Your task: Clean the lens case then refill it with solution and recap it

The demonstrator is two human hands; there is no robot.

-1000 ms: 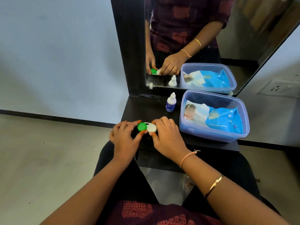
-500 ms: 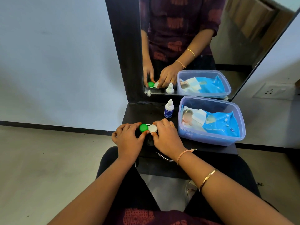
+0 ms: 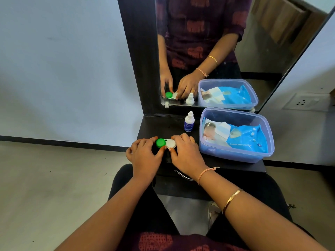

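Observation:
The lens case [image 3: 165,143], with one green cap and one white cap, lies on the black shelf [image 3: 161,127] in front of the mirror. My left hand [image 3: 145,155] pinches the green cap [image 3: 160,142] between thumb and fingers. My right hand [image 3: 186,153] grips the white cap [image 3: 171,143] the same way. Both caps sit on the case. A small solution bottle [image 3: 189,122], white with a blue label and capped, stands upright behind the case.
A clear blue plastic tub [image 3: 235,154] holding a blue pack of wipes [image 3: 246,139] sits on the shelf to the right of my right hand. The mirror [image 3: 217,42] rises at the back. A metal drawer handle [image 3: 183,175] shows below the shelf edge.
The view has tilted, so everything sits lower in the frame. Both hands stay on the two caps of the lens case; the case has not visibly moved on the shelf.

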